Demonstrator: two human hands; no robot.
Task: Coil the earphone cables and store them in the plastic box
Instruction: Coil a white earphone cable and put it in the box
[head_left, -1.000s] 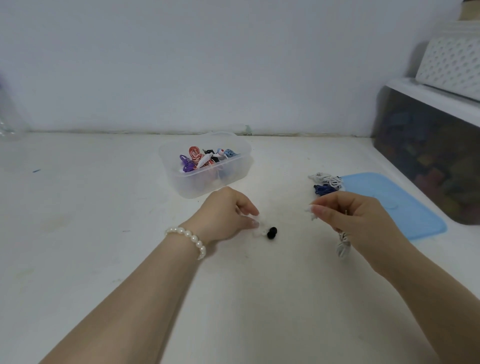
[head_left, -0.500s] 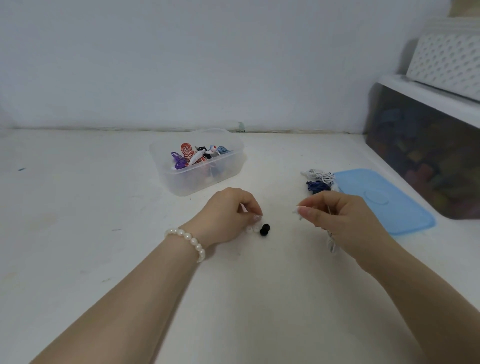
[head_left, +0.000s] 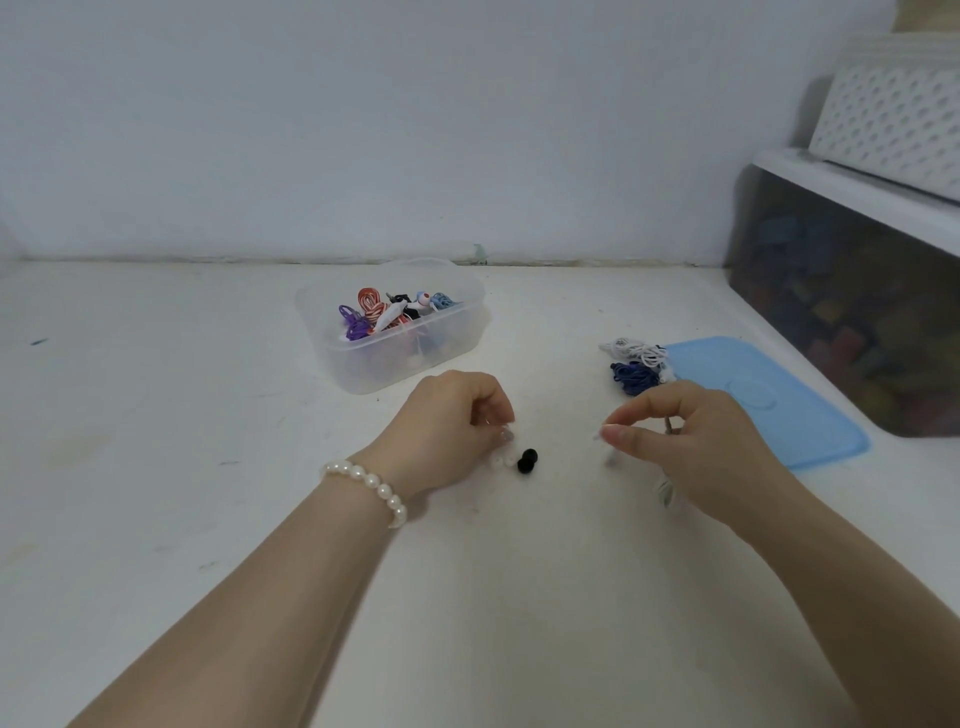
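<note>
White earphone cable (head_left: 666, 486): pinched in right hand (head_left: 691, 441) grip, tail hanging below onto table (head_left: 208, 467). Black earbuds (head_left: 527, 461): just right of left hand (head_left: 452, 426) grip, fingers curled on white part. Plastic box (head_left: 415, 358): beyond left grip.

Beyond the hands a white wall (head_left: 415, 130) meets the white bench (head_left: 156, 415). Far right of the hands, a dark bin (head_left: 852, 322) with a white lid (head_left: 852, 192) stands on the bench, a white perforated basket (head_left: 893, 124) on top.
</note>
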